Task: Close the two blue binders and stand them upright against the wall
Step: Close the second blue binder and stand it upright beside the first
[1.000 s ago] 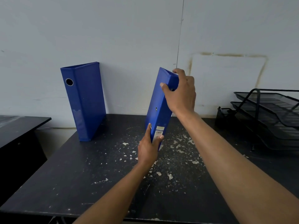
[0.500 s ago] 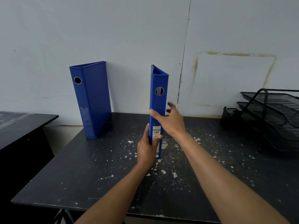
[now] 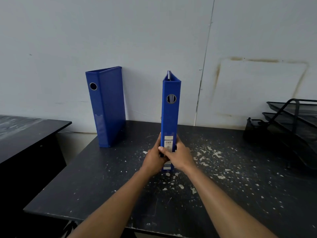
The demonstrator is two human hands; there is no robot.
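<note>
One blue binder (image 3: 108,107) stands closed and upright at the back left of the black table (image 3: 120,182), leaning against the white wall (image 3: 154,40). A second blue binder (image 3: 170,117) stands upright in the middle of the table, spine toward me, clear of the wall. My left hand (image 3: 152,159) grips its lower left side and my right hand (image 3: 181,156) grips its lower right side, thumb across the spine label. The binder's bottom edge is partly hidden by my hands.
A black wire letter tray (image 3: 295,127) with stacked tiers stands at the back right of the table. A second dark desk (image 3: 25,133) sits lower to the left, across a gap. White paint flecks cover the tabletop around the held binder.
The held binder went from tilted to upright with its spine facing me. My right hand slid from the binder's top down to its lower right side, joining the left hand.
</note>
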